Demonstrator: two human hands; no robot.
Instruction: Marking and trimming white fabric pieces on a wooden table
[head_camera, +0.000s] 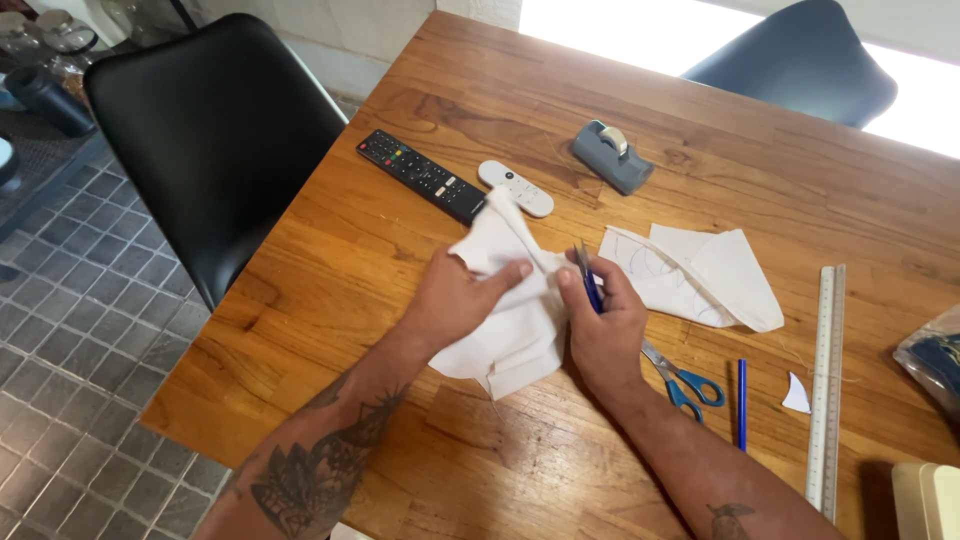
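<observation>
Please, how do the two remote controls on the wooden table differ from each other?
The black remote is long and rectangular, with many small buttons; the white remote is shorter, with rounded ends and fewer buttons. The black remote lies fully uncovered, while the white cloth, held by the left hand and right hand, overlaps the white remote's near edge. Both lie flat, side by side.

Left hand (455, 297) pinches white cloth (505, 330) while right hand (603, 325) grips a blue pen (588, 278) against it.
</observation>
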